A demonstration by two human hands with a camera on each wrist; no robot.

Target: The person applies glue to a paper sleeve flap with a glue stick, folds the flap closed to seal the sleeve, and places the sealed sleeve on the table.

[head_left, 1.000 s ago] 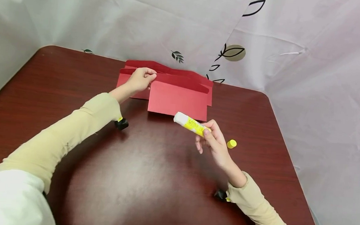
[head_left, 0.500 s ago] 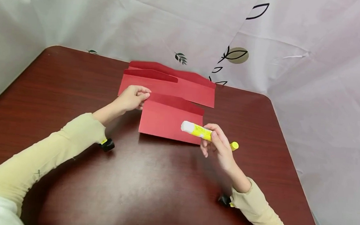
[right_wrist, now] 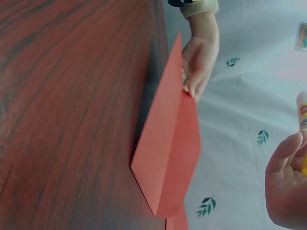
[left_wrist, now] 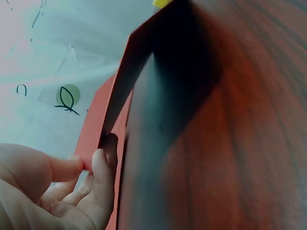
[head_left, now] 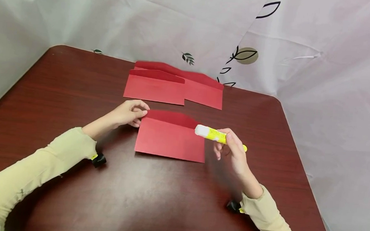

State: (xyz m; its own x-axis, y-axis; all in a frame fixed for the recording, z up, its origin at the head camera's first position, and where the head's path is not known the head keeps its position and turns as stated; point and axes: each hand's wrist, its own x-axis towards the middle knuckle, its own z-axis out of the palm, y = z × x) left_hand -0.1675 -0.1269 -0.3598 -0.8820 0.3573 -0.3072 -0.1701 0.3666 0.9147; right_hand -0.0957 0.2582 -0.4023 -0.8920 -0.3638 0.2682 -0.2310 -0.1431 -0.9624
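The left hand [head_left: 129, 113] pinches a red envelope [head_left: 170, 137]; the right hand [head_left: 235, 150] grips a glue stick [head_left: 214, 134]; 2 more envelopes [head_left: 156, 89] overlap behind.

Over the table [head_left: 129, 200], the front envelope [head_left: 169, 139] is between the left hand [head_left: 128, 113], at its far left corner, and the right hand [head_left: 236, 152], holding a glue stick [head_left: 211, 134]; right of that, a cap [head_left: 245, 147]; behind, a second envelope [head_left: 154, 89] overlaps a third envelope [head_left: 205, 90]; behind all, a curtain [head_left: 146, 24].
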